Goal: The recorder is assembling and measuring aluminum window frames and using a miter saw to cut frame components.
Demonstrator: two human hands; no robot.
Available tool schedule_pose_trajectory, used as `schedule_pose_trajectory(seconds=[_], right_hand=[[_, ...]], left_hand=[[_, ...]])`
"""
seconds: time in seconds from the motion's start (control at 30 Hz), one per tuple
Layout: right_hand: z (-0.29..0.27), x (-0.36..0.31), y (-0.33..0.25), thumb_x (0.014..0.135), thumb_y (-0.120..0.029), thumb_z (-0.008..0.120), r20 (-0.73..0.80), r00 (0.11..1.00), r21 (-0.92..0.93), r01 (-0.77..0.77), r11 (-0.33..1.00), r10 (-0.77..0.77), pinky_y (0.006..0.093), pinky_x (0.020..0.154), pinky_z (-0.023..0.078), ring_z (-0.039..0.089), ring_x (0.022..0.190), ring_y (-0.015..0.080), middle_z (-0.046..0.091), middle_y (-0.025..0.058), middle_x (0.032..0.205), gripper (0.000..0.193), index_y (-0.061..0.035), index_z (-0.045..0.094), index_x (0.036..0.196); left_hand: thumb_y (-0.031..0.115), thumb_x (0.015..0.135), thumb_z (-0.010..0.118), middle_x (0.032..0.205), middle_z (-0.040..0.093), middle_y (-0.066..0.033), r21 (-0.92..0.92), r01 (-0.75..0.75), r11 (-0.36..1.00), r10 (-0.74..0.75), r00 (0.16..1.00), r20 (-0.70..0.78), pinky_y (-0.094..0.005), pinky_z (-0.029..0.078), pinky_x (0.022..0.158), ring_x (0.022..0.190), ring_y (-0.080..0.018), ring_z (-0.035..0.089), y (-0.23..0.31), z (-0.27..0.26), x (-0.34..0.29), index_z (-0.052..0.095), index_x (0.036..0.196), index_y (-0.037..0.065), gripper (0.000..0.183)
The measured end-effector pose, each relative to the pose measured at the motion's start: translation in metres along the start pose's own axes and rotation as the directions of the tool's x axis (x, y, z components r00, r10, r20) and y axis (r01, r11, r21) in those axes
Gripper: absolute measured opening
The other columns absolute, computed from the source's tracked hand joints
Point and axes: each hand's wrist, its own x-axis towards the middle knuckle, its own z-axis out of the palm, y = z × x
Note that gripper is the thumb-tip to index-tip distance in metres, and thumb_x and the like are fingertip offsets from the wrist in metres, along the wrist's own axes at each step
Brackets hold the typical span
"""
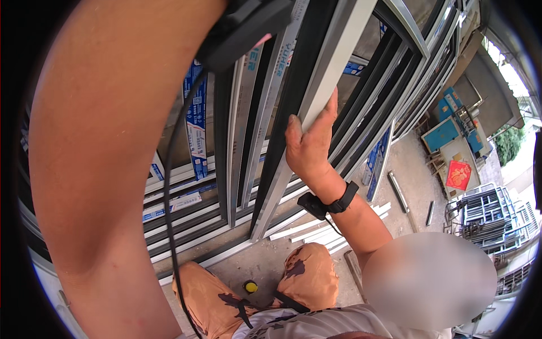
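My right hand [313, 138] is wrapped around the grey upright bar of a metal window frame [334, 59], thumb on one side and fingers on the other. The frame stands tilted in front of me, its lower corner near the floor. Across the left side, my left arm [107, 158] reaches up past the top edge. A black device [243, 34] sits around that wrist, and the left hand itself is out of view. Another black wrist device [330, 202] is strapped to my right wrist.
More metal frames [389, 96] stand stacked behind, some with blue printed tape [196, 124]. White strips [316, 229] lie on the floor near my knees, with a small yellow round object [251, 287] between them. At the right are a blue machine [441, 134], a red sheet [458, 175] and stacked frames [491, 217].
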Motion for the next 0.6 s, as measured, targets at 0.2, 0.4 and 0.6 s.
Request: schedule_pose_trajectory(seconds=[0.2, 0.4, 0.6], right_hand=[[0.001, -0.005, 0.008, 0.084, -0.006, 0.054, -0.001, 0.999, 0.020, -0.049, 0.999, 0.049, 0.0418, 0.109, 0.027, 0.037, 0.127, 0.0390, 0.029, 0.0287, 0.140, 0.078, 0.0084, 0.008, 0.145], [0.000, 0.001, 0.007, 0.082, -0.005, 0.055, -0.046, 0.999, 0.047, 0.013, 0.999, -0.011, 0.0415, 0.111, 0.025, 0.034, 0.132, 0.0399, 0.027, 0.0296, 0.144, 0.077, 0.0088, 0.010, 0.145], [0.000, -0.003, 0.009, 0.072, 0.006, 0.057, -0.081, 0.997, 0.175, 0.030, 0.984, -0.016, 0.0521, 0.111, 0.024, 0.029, 0.131, 0.0515, 0.019, 0.0362, 0.145, 0.083, 0.0089, 0.014, 0.143]], left_hand=[[0.011, 0.066, 0.073, 0.092, 0.070, -0.0159, -0.072, -0.010, 0.997, 0.014, 0.998, 0.059, -0.0358, 0.054, 0.080, 0.093, -0.0292, 0.067, -0.003, -0.002, 0.005, 0.075, 0.085, 0.004, 0.021], [0.014, 0.065, 0.075, 0.089, 0.070, -0.0156, -0.022, -0.007, 1.000, 0.008, 0.998, 0.065, -0.0364, 0.054, 0.079, 0.089, -0.0305, 0.068, -0.001, -0.006, 0.003, 0.074, 0.084, 0.003, 0.023], [0.020, 0.069, 0.075, 0.085, 0.070, -0.0175, 0.016, -0.002, 1.000, 0.000, 0.996, 0.094, -0.0363, 0.054, 0.078, 0.085, -0.0304, 0.068, 0.015, -0.003, -0.004, 0.071, 0.089, -0.001, 0.030]])
